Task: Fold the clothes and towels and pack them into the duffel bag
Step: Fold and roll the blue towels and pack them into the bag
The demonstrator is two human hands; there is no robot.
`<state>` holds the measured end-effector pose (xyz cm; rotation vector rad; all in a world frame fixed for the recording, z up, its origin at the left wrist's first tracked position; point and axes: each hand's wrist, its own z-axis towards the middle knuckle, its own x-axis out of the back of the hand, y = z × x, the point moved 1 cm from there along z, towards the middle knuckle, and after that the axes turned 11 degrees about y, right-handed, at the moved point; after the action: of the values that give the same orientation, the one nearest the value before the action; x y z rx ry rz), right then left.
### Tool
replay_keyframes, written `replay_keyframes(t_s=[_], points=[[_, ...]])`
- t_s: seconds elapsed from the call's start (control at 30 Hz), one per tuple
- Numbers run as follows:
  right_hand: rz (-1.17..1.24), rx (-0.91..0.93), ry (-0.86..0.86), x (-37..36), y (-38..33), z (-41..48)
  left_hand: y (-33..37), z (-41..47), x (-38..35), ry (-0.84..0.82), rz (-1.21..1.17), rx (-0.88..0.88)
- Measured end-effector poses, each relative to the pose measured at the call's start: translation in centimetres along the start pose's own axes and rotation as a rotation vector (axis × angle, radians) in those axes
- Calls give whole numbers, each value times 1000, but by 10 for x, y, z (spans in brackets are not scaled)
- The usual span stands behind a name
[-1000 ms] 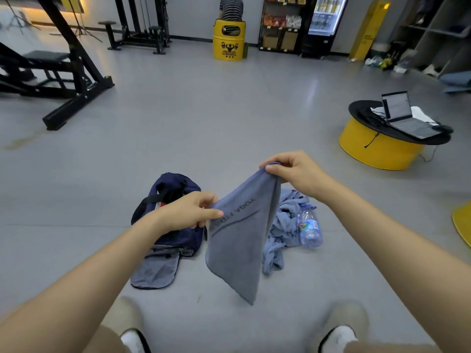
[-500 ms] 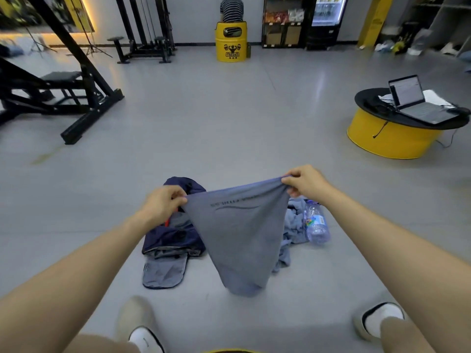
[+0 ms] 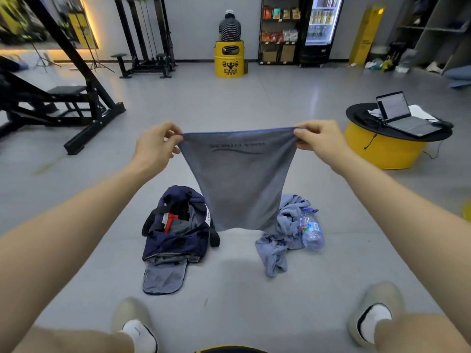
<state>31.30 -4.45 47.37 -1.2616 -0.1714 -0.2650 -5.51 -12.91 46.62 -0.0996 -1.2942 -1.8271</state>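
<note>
The left hand [image 3: 155, 146] and right hand [image 3: 319, 142] each pinch 1 top corner of the grey towel [image 3: 240, 179], stretched taut and hanging above the floor between the open navy duffel bag [image 3: 175, 240] and crumpled blue clothes [image 3: 283, 233].

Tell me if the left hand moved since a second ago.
Yes. The left hand, pinching the towel, has risen: it overlapped the duffel bag before, now it is clear above it.

Bright, even indoor light; warm strip glow [image 3: 84, 24] upper left, lit fridge [image 3: 322, 19] at back. Soft glare streak on floor [image 3: 314, 98]. Wide-angle bending at edges; far corners slightly blurred.
</note>
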Motion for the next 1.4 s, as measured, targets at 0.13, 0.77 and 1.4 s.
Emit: replay_keyframes(t_s=[0.13,0.77,1.4], points=[[4,-95,-69,2,43,-56,-29,-50,-13,-91,6,35],[-406,-700,-525,-109,375,-238,-296,-277,-150,-837,495,396],[-415,-672,-76,-231,523,-47,-412,-124,-363,-462,448,276]])
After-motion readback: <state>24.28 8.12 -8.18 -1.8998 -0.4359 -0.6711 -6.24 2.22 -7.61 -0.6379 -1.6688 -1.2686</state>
